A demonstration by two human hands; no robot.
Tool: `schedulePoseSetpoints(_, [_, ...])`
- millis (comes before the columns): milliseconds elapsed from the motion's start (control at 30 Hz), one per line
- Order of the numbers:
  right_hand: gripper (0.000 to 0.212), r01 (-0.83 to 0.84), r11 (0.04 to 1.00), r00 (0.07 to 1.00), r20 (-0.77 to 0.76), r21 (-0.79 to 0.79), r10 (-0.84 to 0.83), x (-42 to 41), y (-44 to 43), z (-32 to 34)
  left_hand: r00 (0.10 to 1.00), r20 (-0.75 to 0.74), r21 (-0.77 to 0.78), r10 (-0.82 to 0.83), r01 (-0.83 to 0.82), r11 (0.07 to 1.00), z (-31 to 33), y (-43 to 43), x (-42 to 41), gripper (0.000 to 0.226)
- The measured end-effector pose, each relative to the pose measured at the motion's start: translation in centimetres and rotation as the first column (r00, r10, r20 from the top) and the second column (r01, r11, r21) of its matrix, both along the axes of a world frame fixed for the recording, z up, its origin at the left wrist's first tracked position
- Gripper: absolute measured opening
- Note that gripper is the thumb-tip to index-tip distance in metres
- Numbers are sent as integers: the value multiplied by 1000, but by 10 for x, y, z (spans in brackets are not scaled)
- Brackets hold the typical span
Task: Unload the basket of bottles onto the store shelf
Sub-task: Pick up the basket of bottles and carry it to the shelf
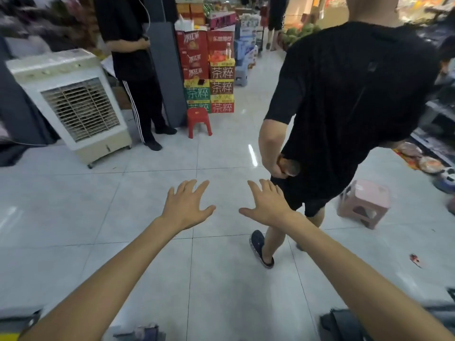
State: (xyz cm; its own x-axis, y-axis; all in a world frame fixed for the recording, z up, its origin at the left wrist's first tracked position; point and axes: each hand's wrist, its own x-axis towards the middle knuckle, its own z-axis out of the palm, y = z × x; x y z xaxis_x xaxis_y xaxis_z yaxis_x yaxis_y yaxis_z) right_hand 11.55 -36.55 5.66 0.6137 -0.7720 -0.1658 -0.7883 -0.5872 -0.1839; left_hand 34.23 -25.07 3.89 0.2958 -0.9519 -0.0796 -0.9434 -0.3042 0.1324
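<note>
Left hand (187, 205): reaching forward over the floor (147, 242), palm down, fingers spreading; the grip is standing wide open and holding nothing.
Right hand (267, 205): stretching out beside the left and apart from it, thumbs pointing toward each other; the grip is likewise standing wide open and holding nothing.
Basket: not showing in this view, so I cannot tell where it is sitting.
Shelf (440, 114): running along the far right edge, blurred, with packets (418, 158) lying at its foot.
Walker (344, 94): a person in black striding just ahead on the right, gripping something brownish, too blurred to name.
Stander (133, 57): a second person in black standing rear left beside a grey pillar (162, 70).
Cooler (71, 104): standing at the left, white, grille facing this way.
Boxes (209, 72): sitting stacked behind a red stool (198, 120).
Pink stool (364, 203): sitting right of the walker, near the shelf.
</note>
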Motion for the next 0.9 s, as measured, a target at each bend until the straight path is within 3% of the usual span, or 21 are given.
schedulePoseSetpoints(333, [92, -98, 995, 991, -92, -36, 94, 148, -150, -2, 997, -7, -31, 82, -82, 996, 1, -124, 141, 83])
schedulePoseSetpoints(633, [92, -26, 997, 985, -172, -73, 13, 273, -276, 1, 1000, 13, -2, -7, 7, 1000, -1, -262, 281, 84])
schedulePoseSetpoints(900, [94, 108, 987, 986, -113, -116, -121, 327, -401, 18, 994, 49, -11, -98, 98, 995, 12, -408, 354, 84])
